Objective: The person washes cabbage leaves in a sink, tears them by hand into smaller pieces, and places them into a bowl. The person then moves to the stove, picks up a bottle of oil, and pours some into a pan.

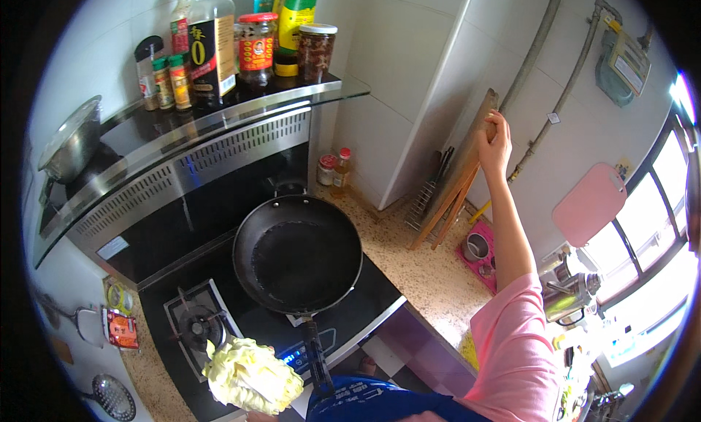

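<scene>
My left hand shows only as a sliver at the bottom edge, under a pale yellow-green head of cabbage that it holds up in front of the stove; its fingers are hidden. Stretched out to the right, my right hand grips the upper edge of a wooden cutting board. The board leans upright near the wall, beside other wooden boards and a wire rack holding knives. A black frying pan sits on the far burner, its handle pointing towards me.
The gas cooktop has a second burner at left. Bottles and jars crowd the glass-edged shelf above, with a metal bowl. On the speckled counter stands a pink tray. A skimmer hangs at lower left.
</scene>
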Available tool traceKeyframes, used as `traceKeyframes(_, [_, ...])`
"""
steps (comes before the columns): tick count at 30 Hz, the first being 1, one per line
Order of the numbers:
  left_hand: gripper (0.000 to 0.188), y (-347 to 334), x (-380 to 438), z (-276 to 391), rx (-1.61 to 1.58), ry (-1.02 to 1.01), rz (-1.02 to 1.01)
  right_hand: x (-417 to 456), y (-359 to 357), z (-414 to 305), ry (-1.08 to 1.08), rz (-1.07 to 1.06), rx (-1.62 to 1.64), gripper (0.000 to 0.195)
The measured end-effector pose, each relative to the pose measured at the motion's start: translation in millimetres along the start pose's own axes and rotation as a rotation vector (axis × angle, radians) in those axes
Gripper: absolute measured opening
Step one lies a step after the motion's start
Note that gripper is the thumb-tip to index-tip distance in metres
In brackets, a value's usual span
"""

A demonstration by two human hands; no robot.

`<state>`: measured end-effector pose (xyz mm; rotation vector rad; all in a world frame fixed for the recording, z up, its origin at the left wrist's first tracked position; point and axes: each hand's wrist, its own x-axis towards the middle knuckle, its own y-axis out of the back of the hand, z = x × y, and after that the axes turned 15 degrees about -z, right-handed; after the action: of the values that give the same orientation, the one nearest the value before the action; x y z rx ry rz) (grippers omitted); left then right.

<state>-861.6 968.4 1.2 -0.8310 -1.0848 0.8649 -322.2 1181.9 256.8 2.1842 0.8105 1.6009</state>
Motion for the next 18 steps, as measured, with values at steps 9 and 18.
traceKeyframes(9, [0.072,43,-3,-15,0.051,0.062,0.068,-30,40,31,-0.066,0.094,0.124,0.023])
traceKeyframes(18, [0.071,5,18,-23,0.005,0.017,0.005,-39,68,33,-0.087,-0.037,-0.056,0.032])
